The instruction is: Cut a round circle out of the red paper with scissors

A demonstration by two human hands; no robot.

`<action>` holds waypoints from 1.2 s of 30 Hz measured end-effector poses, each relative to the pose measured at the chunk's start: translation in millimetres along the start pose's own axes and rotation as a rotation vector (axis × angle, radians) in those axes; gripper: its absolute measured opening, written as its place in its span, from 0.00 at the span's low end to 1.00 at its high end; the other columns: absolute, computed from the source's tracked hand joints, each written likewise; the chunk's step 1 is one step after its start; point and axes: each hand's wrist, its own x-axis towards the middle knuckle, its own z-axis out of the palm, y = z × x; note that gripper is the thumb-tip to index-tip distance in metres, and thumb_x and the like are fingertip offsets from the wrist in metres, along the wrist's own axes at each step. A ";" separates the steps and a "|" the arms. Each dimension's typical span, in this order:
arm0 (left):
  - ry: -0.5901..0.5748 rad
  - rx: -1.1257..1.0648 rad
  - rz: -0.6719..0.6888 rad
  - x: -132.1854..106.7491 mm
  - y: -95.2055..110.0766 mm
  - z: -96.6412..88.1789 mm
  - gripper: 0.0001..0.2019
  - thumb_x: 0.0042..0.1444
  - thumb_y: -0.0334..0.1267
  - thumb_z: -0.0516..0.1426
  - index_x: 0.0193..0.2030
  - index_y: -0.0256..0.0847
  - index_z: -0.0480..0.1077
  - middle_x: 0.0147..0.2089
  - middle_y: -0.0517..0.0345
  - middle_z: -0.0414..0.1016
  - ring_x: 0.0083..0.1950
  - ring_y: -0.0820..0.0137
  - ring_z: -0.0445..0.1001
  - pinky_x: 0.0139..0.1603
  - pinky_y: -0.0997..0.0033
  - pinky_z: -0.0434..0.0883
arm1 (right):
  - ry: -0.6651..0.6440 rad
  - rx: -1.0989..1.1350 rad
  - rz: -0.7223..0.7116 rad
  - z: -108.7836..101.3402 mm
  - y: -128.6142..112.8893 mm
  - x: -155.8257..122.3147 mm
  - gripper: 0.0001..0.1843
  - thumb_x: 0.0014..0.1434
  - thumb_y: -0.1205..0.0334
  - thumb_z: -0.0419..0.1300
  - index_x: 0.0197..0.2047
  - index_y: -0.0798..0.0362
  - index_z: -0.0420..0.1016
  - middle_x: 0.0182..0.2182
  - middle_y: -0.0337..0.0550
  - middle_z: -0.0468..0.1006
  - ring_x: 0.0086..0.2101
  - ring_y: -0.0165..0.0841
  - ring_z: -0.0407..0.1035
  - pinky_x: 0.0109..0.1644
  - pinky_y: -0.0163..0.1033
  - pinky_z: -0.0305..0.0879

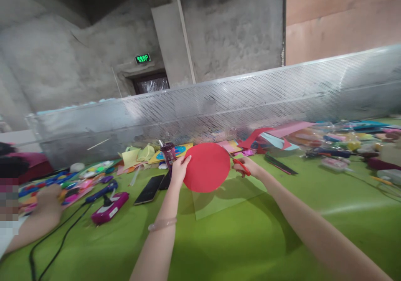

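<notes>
The big green table [238, 247] has craft things all along its far side. A red paper circle [206, 167] is held up above a green sheet [225, 199]. The left hand [179, 168] pinches the circle's left edge with its fingers. The right hand [249, 167] has its fingers closed on the scissors [239, 163], just beside the circle's right edge.

The table [250, 247] is evenly lit from above; soft shadows are cast under the disc [206, 167]; edges are bent and blurred.

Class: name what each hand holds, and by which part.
Left hand pinches the red paper circle at its left edge; right hand grips the scissors by their red handles.
</notes>
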 end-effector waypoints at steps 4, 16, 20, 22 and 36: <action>-0.010 0.015 0.004 -0.4 0.0 -0.7 0.19 0.46 0.52 0.57 0.35 0.37 0.74 0.33 0.52 0.76 0.37 0.62 0.72 0.40 0.66 0.67 | -0.008 -0.006 0.000 -0.1 0.2 0.2 0.13 0.44 0.57 0.57 0.16 0.54 0.60 0.11 0.34 0.61 0.14 0.25 0.57 0.16 0.31 0.59; -0.046 0.033 -0.032 -0.6 4.2 -2.9 0.18 0.46 0.50 0.57 0.36 0.37 0.75 0.35 0.54 0.77 0.40 0.60 0.73 0.43 0.64 0.67 | -0.018 -0.049 -0.023 -2.4 1.0 0.0 0.15 0.45 0.55 0.57 0.16 0.54 0.60 0.11 0.33 0.61 0.13 0.23 0.57 0.16 0.31 0.59; -0.083 0.023 -0.035 -2.8 10.2 -2.6 0.19 0.45 0.49 0.58 0.37 0.36 0.75 0.38 0.53 0.77 0.43 0.59 0.72 0.46 0.63 0.66 | -0.021 -0.034 0.033 -3.1 -0.5 0.6 0.13 0.43 0.56 0.58 0.17 0.55 0.62 0.13 0.34 0.63 0.14 0.24 0.58 0.16 0.31 0.59; -0.112 0.020 -0.046 -4.3 13.3 -1.9 0.19 0.45 0.49 0.58 0.37 0.36 0.75 0.38 0.53 0.77 0.43 0.59 0.72 0.47 0.63 0.66 | -0.034 -0.030 0.061 -3.8 -0.9 0.7 0.12 0.42 0.57 0.58 0.17 0.55 0.62 0.13 0.34 0.63 0.14 0.24 0.58 0.16 0.31 0.59; -0.169 0.062 -0.055 -5.1 16.4 -2.2 0.19 0.46 0.49 0.57 0.37 0.35 0.75 0.37 0.53 0.77 0.43 0.59 0.73 0.45 0.65 0.67 | -0.077 -0.051 0.052 -6.4 -0.8 -0.5 0.12 0.42 0.57 0.57 0.17 0.55 0.60 0.12 0.34 0.62 0.14 0.24 0.58 0.16 0.30 0.57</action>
